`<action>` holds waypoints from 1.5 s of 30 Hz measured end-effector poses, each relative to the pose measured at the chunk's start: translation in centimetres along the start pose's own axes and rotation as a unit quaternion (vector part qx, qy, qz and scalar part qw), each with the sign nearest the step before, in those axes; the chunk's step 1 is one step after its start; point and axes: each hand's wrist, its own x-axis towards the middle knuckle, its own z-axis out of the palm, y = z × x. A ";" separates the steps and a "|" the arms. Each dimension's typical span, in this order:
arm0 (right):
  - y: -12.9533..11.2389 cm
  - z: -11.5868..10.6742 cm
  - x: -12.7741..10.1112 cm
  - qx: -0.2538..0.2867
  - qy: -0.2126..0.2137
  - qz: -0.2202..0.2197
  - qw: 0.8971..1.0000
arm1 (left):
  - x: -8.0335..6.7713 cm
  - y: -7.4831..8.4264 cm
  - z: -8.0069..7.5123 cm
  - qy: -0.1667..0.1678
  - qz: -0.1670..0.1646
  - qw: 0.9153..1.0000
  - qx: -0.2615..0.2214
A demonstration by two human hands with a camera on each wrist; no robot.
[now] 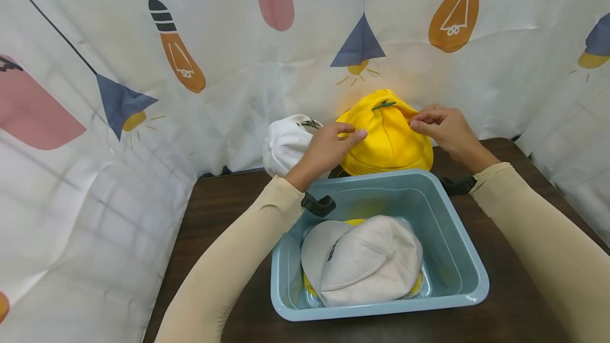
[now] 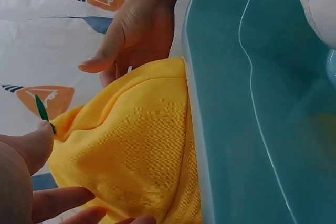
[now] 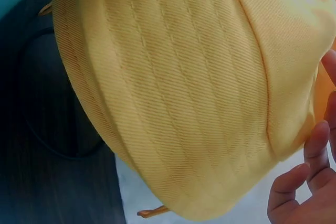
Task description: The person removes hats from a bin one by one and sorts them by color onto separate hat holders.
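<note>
1. The yellow cap (image 1: 387,136) stands on the dark table (image 1: 219,216) just behind the far rim of the blue tub (image 1: 469,274), crown up, against the printed backdrop (image 1: 86,184).
2. The left hand (image 1: 329,150) pinches the crown's left side between thumb and fingers. The right hand (image 1: 445,131) pinches the right side near the green top tab (image 1: 383,104). Both grips are narrow, on fabric only.
3. A white cap (image 1: 286,144) sits just beside the yellow one on the left, touching or nearly touching the left hand; the head view does not settle which.
4. The tub already holds a beige cap (image 1: 364,261), with a yellow edge showing under it.
5. Risk: soft cloth pinched at two points may fold or collapse when lifted, so the crown loses shape. Cause: no support under the brim.
6. Risk: one pinch slips and the cap swings off the other hand, dropping on the table or the tub rim. Cause: shallow hold on ribbed fabric, as the right wrist view suggests.
7. Risk: the brim catches the tub's far wall, as the left wrist view shows cloth pressed against it. A low lift could drag or tip the tub.
8. Risk: the left forearm nudges the white cap off its spot.
</note>
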 end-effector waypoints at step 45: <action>1.1 0.3 -0.2 -0.035 -0.033 -0.008 0.999 | 1.2 0.8 2.0 0.109 0.086 0.979 0.152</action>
